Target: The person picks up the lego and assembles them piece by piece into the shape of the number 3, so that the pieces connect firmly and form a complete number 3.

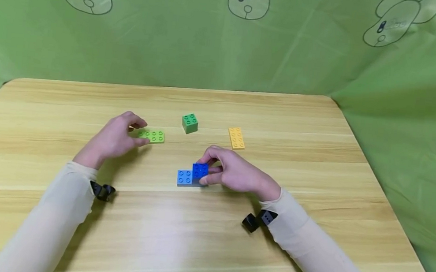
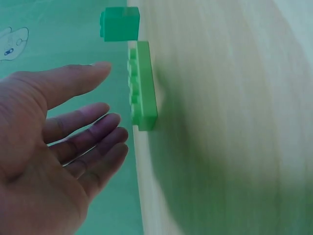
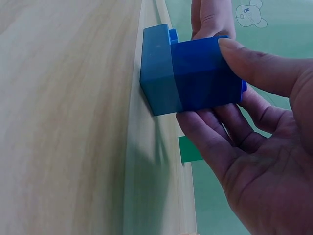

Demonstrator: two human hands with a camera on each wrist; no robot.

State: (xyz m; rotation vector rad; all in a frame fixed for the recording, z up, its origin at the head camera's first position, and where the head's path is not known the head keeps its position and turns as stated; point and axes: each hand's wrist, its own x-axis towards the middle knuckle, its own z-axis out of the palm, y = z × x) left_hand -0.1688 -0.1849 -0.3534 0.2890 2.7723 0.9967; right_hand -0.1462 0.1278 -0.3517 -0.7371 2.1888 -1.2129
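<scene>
My right hand [image 1: 238, 171] pinches a dark blue block [image 1: 200, 170] between thumb and fingers. The block sits on the right half of a flat light blue brick [image 1: 184, 177], and in the right wrist view its base [image 3: 200, 73] meets the light blue brick [image 3: 161, 73]. Two rows of studs show bare on the left half. My left hand [image 1: 117, 136] hovers at the left end of a flat lime green brick [image 1: 156, 136], thumb and fingers spread apart. The left wrist view shows a gap between its fingertips [image 2: 117, 132] and that brick [image 2: 148, 93].
Behind the hands stands a square green block [image 1: 190, 124] on the wooden table [image 1: 143, 243]. To its right lies a flat yellow brick [image 1: 237, 138]. A green cloth [image 1: 180, 39] hangs behind the table and along its sides.
</scene>
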